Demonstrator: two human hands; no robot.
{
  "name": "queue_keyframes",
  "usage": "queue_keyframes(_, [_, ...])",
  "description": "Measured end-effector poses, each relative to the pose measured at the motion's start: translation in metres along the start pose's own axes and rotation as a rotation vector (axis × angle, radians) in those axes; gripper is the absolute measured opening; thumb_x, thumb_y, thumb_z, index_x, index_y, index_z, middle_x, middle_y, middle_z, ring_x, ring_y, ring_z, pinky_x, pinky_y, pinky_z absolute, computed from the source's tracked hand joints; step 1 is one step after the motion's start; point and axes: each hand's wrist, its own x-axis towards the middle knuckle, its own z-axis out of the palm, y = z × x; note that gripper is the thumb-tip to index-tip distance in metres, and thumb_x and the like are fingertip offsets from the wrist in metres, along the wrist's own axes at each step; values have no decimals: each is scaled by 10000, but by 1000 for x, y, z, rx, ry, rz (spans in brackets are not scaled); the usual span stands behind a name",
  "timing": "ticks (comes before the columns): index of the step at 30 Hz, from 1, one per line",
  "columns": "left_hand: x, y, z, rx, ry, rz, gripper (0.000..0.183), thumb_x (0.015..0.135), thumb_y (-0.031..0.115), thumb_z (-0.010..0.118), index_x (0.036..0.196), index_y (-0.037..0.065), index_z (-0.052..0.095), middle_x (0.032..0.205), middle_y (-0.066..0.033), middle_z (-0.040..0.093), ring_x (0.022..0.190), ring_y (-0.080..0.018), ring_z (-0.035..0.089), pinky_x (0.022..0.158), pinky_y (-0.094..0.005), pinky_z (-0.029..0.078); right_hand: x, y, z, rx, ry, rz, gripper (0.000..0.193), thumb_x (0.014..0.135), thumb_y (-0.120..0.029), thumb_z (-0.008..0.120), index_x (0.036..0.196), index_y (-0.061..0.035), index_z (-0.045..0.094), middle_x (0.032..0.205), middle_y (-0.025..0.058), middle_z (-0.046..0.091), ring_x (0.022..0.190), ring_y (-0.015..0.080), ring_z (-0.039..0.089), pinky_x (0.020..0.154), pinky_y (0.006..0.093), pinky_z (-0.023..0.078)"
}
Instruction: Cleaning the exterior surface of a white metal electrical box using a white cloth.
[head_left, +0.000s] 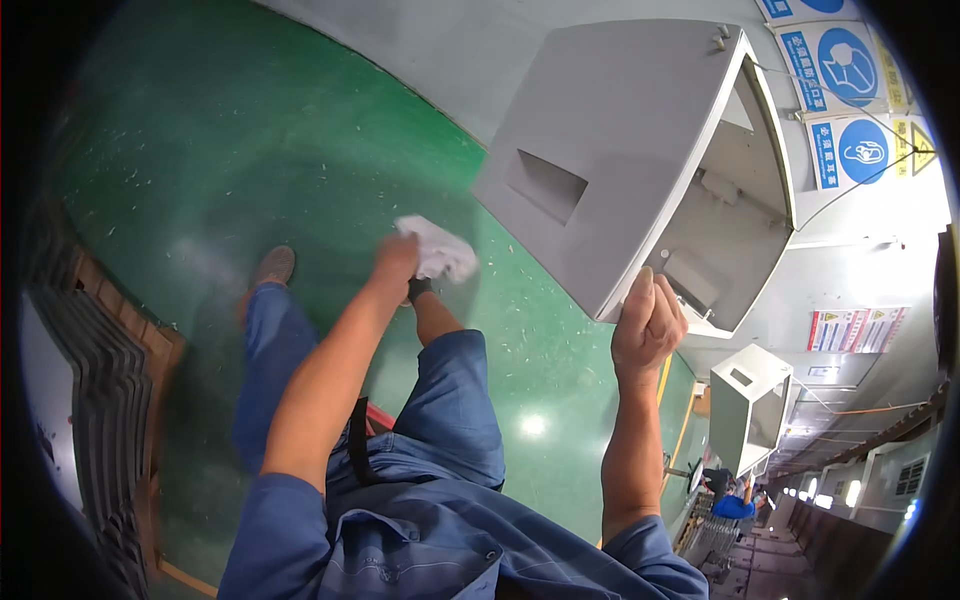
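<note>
A large pale grey box-shaped housing (590, 90) with a recessed handhold hangs tilted at the upper right, its open side turned to the right. My right hand (645, 325) is closed on the lower rim of that open side, thumb up along the edge. Lower and to the left, my left hand (397, 258) grips a crumpled white cloth (440, 250), slightly blurred, held above the floor and apart from the housing. The fingers on the cloth are partly hidden.
A stack of grey shaped panels (105, 420) stands on a wooden pallet (155, 350) at left. Farther right hangs a second housing (745, 400), with a person in blue (735, 505) beyond. Safety signs (850, 70) line the wall. Small white scraps dot the green floor (200, 150).
</note>
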Motion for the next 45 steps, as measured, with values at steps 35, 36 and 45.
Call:
queue_keyframes(35, [-221,43,-55,396,-147,1561,396,729,-32,667,1123,-9,645,1045,-201,667,827,-353,630,757,-417,506,-37,-72,-9,139,74,-135,299,766,28,632,548,-36,438,524,50,412,436,200,347,437,336,273])
queue_keyframes(36, [-228,41,-54,385,-204,1594,411,707,-45,670,1117,-9,649,1066,-200,668,834,-352,632,765,-419,510,-40,-72,-10,138,93,-148,308,766,27,636,545,-39,433,523,50,415,434,203,348,437,338,274])
queue_keyframes(45, [-136,15,-52,496,-222,1444,453,700,-102,604,1135,22,635,1001,-176,653,876,-357,620,754,-427,509,-68,-78,-12,62,99,-210,344,738,-46,704,518,-93,443,519,37,410,420,203,376,435,341,302])
